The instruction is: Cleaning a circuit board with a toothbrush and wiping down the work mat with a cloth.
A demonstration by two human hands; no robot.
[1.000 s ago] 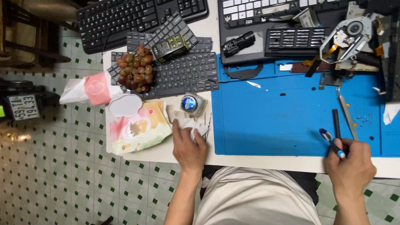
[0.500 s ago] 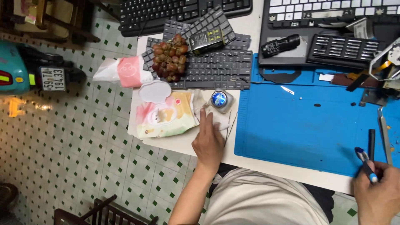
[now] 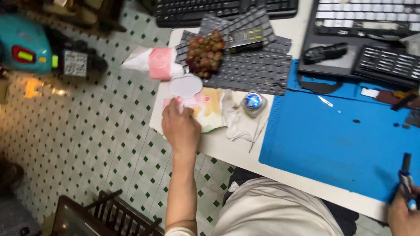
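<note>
My left hand (image 3: 180, 126) rests on a pink and yellow wet-wipe pack (image 3: 209, 107) near the table's left edge, fingers curled on the pack by its open white lid (image 3: 184, 85). A crumpled white wipe (image 3: 236, 118) lies to the right of the pack, beside a small round bottle with a blue cap (image 3: 253, 101). My right hand (image 3: 401, 213) is at the bottom right corner, closed around a blue and black pen-like tool (image 3: 406, 183) over the blue work mat (image 3: 345, 140).
A bunch of grapes (image 3: 204, 52) sits on a stack of grey laptop keyboards (image 3: 253, 65). A pink and white packet (image 3: 153, 63) overhangs the table's left edge. A black keyboard (image 3: 218, 8) and a bit set (image 3: 387, 65) lie at the back. Tiled floor and a dark chair (image 3: 105, 214) are at left.
My left hand has moved left from the crumpled wipe onto the wet-wipe pack. The view has shifted left, and my right hand with the tool now sits at the frame's corner.
</note>
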